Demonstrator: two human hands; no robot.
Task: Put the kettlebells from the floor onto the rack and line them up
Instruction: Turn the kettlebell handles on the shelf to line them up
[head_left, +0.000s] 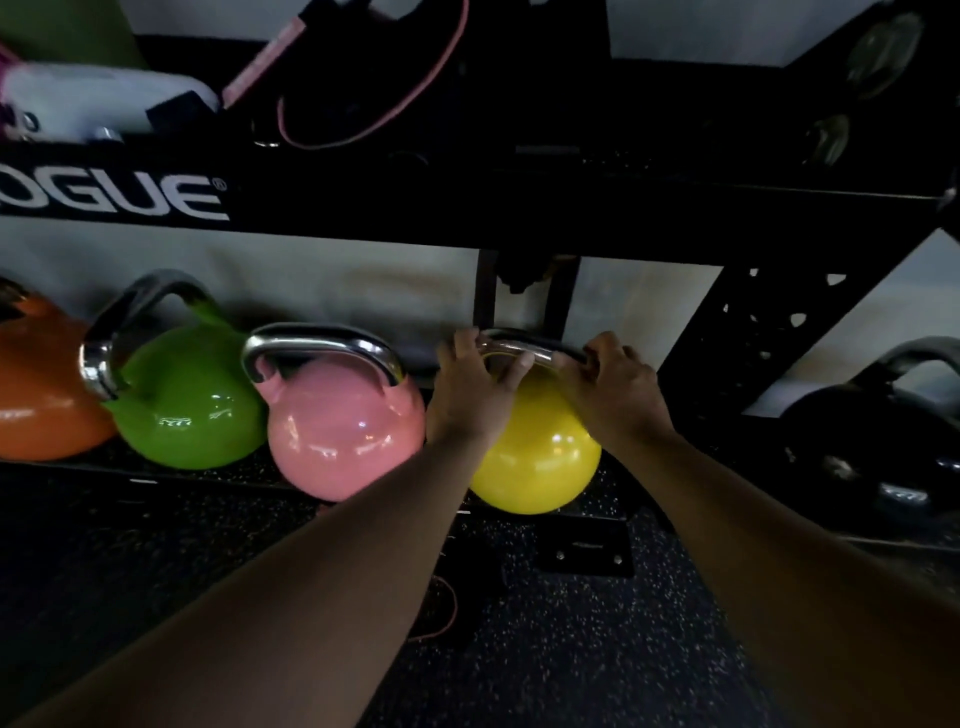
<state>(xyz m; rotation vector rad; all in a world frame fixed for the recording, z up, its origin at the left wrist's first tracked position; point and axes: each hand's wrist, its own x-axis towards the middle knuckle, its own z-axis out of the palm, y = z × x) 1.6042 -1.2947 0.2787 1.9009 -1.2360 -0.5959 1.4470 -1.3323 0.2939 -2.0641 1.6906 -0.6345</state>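
A yellow kettlebell (540, 462) sits at the right end of a row on the black rack's bottom shelf (208, 475). Both my hands grip its steel handle: my left hand (475, 387) on the left end, my right hand (613, 384) on the right end. To its left stand a pink kettlebell (345, 436), a green kettlebell (187, 410) with its handle turned sideways, and an orange kettlebell (41, 405) cut off by the frame edge.
A black kettlebell (872, 441) stands past the rack's perforated upright (748, 332) on the right. The upper shelf (519, 208) hangs low overhead and holds straps and bags. Speckled rubber floor (571, 649) lies below, with a bolted foot plate (584, 553).
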